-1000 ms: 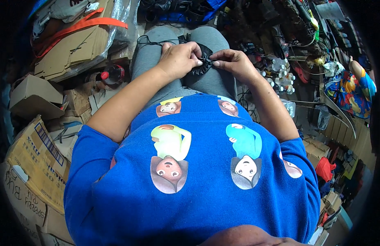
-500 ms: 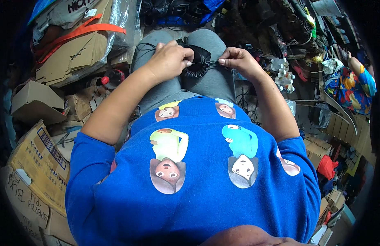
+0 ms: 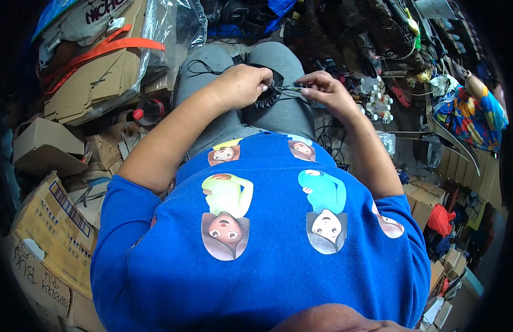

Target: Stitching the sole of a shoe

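On my lap lies a black leather-like piece [image 3: 268, 99] with a puckered, gathered rim; it resembles a shoe upper. My left hand [image 3: 246, 86] is closed around its left side, thumb on top, covering much of it. Just to its right, my right hand [image 3: 326, 93] pinches a thin, light needle-like sliver [image 3: 296, 88] between thumb and fingers. Dark thread [image 3: 289, 95] stretches from the rim toward that hand. More black cord [image 3: 201, 67] loops over my left knee, beyond my left wrist.
Flattened cardboard [image 3: 110, 77] with an orange strap [image 3: 118, 44] is stacked at the far left. A red-capped bottle [image 3: 148, 113] and an opened box [image 3: 49, 145] stand nearer. Small clear bottles [image 3: 378, 105] cluster to the right. Another person's colourful clothing [image 3: 477, 119] shows at the far right.
My left hand has shifted slightly right over the black piece. My right hand's fingers have changed their hold, and the light sliver now shows at their tips.
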Demonstrator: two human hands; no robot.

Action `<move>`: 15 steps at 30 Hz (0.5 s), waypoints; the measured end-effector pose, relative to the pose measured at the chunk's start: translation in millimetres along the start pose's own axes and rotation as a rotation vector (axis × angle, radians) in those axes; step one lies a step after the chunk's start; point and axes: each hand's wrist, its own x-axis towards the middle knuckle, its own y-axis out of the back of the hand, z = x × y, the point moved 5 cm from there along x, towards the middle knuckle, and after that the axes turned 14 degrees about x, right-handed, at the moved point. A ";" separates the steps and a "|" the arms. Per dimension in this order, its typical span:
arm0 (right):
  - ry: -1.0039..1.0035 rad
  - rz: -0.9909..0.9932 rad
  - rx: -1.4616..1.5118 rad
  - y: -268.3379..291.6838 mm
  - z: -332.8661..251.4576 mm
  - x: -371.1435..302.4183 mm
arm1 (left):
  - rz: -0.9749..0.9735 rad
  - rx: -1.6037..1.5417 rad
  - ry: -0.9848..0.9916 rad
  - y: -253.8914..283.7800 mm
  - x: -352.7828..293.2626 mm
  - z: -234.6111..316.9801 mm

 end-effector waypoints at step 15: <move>0.127 0.161 -0.542 30.5 -24.6 41.9 | 0.046 0.161 -0.094 1.8 -3.4 2.3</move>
